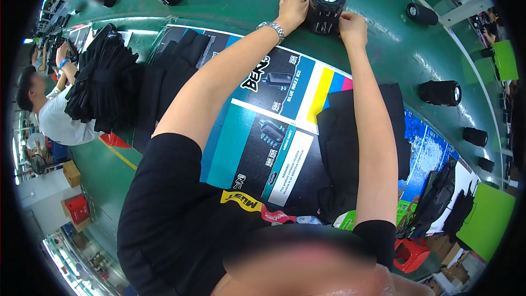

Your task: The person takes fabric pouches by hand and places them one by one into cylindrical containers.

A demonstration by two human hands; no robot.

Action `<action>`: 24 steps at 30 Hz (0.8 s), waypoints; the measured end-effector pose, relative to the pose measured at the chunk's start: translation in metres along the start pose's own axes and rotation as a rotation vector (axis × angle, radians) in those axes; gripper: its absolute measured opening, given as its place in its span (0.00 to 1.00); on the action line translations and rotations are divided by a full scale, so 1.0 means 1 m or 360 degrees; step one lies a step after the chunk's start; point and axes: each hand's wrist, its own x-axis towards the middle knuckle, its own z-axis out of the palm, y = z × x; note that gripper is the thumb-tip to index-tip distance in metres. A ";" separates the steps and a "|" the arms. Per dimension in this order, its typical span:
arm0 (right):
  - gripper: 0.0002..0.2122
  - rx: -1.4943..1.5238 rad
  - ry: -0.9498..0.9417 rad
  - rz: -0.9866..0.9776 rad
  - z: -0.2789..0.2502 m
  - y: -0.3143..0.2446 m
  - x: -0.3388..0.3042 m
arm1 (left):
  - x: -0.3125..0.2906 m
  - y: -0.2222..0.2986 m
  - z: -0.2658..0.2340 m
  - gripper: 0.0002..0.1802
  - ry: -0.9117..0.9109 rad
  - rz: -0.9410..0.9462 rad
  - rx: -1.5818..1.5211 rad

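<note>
Speaker (324, 15), black and cylindrical, is flanked by the bent left hand (295, 10) and curled right hand (354, 30), whose closure cannot be told; presumably rigid and weighty, it is best clasped mid-side.

Toward ten o'clock, a thick bundle of black cloth (104, 79); at nine, a co-worker (61, 120) in a white top; past eight, a cardboard box (71, 174) and a red box (76, 209); toward four, a red stool (417, 256) and a bright green panel (486, 222); at dial centre, colourful printed sheeting (235, 134).
</note>
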 end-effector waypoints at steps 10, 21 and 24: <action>0.13 0.0022 0.0026 -0.0022 -0.011 0.015 0.009 | 0.016 0.117 -0.041 0.39 -0.0030 -0.0590 -0.2169; 0.22 0.1948 -0.0404 -0.0402 -0.076 -0.049 -0.099 | 0.010 0.113 -0.109 0.36 0.0239 -0.0891 -0.2873; 0.25 0.1235 -0.0028 -0.0764 -0.095 -0.054 -0.088 | -0.005 0.099 -0.134 0.35 0.0136 -0.1075 -0.2328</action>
